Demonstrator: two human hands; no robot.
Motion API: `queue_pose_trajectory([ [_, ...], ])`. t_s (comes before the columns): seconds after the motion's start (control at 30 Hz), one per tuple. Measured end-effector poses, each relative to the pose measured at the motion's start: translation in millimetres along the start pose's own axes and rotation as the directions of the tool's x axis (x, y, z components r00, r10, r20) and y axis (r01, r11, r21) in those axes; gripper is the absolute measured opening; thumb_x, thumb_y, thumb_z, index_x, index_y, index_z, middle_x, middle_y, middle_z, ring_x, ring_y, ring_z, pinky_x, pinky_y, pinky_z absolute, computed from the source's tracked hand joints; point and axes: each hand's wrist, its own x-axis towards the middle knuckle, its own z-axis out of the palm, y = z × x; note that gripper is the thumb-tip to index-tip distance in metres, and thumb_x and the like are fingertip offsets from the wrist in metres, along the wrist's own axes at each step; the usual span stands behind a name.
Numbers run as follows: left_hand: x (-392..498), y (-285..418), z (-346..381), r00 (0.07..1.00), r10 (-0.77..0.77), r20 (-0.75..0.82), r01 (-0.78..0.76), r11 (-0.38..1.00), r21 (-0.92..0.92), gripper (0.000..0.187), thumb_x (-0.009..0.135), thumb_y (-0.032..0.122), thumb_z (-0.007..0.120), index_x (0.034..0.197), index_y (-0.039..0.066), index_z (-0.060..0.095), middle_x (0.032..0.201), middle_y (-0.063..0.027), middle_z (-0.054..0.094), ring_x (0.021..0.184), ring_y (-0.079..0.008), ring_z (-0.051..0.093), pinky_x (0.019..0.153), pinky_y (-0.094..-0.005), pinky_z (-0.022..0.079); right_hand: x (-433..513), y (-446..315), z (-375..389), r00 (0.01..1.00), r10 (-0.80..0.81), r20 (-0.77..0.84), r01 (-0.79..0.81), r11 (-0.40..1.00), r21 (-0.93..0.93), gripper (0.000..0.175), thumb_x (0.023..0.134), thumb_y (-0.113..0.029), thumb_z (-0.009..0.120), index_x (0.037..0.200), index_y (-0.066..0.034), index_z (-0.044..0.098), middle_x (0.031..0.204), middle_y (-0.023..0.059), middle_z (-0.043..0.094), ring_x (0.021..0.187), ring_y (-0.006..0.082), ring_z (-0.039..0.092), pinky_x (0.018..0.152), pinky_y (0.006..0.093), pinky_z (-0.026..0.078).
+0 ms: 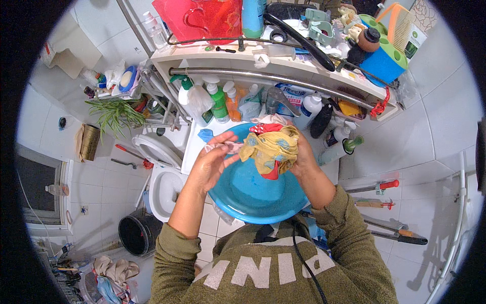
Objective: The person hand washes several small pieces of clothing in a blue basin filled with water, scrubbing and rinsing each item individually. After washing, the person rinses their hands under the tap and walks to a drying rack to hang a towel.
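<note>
A bunched wad of wet-looking cloths is in my right hand (303, 154), above a blue plastic basin (254, 205). Outermost is a yellow cloth (270, 146) with blue-grey patches. Red cloth with white dots (262, 128) and a pale pink cloth (271, 119) show along its top, and a red corner pokes out below. My left hand (212, 159) holds a pale pink strip of cloth (224, 147) between thumb and fingers, its other end meeting the wad. The basin sits on a white washbasin counter and looks to have a little water in it.
Pump bottles (218, 100) and other toiletries line the counter behind the basin. A metal rail (265, 76) runs below a crowded shelf (212, 53). Left are a toilet (167, 190) and a black bucket (138, 235); long-handled tools (395, 231) hang at right.
</note>
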Motion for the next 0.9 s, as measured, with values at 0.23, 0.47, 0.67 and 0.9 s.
queue_pose_trajectory([
  [0.23,-9,8,24,0.973,0.061,0.225,0.056,0.874,-0.482,0.068,0.076,0.018,0.047,0.14,-0.001,0.037,0.145,-0.0292,0.032,0.133,-0.0405,0.035,0.112,-0.0502,0.028,-8,1,-8,0.999,-0.037,0.037,0.032,0.993,0.115,0.037,0.098,-0.032,0.045,0.117,-0.002,0.056,0.111,0.0148,0.064,0.099,0.0275,0.064,0.089,0.0396,0.051],
  [0.47,-18,15,35,0.962,0.049,0.27,0.111,0.831,-0.545,0.074,0.076,0.024,0.048,0.144,0.0,0.029,0.148,-0.0314,0.023,0.137,-0.0422,0.028,0.114,-0.0507,0.022,-13,-9,-16,0.993,-0.117,-0.023,0.115,0.992,-0.052,0.024,0.095,-0.025,0.051,0.104,-0.0053,0.059,0.104,0.0118,0.064,0.095,0.0245,0.064,0.087,0.0355,0.051],
  [0.67,-18,12,34,0.968,0.107,0.228,0.01,0.888,-0.459,0.074,0.079,0.024,0.047,0.146,0.001,0.026,0.149,-0.0278,0.025,0.138,-0.0375,0.028,0.114,-0.0487,0.022,-17,-2,-10,0.876,-0.337,0.346,0.428,0.21,-0.879,0.019,0.086,-0.017,0.064,0.101,-0.0048,0.062,0.103,0.0095,0.063,0.098,0.0169,0.06,0.087,0.031,0.048],
  [0.9,-13,0,42,0.961,0.139,0.241,-0.059,0.949,-0.309,0.067,0.085,0.026,0.045,0.145,0.001,0.028,0.148,-0.0221,0.031,0.135,-0.0319,0.035,0.111,-0.0421,0.027,-22,51,25,0.978,-0.063,0.199,0.195,0.615,-0.764,0.022,0.085,-0.011,0.067,0.104,0.0001,0.061,0.097,0.0076,0.063,0.092,0.0127,0.059,0.081,0.0285,0.048],
])
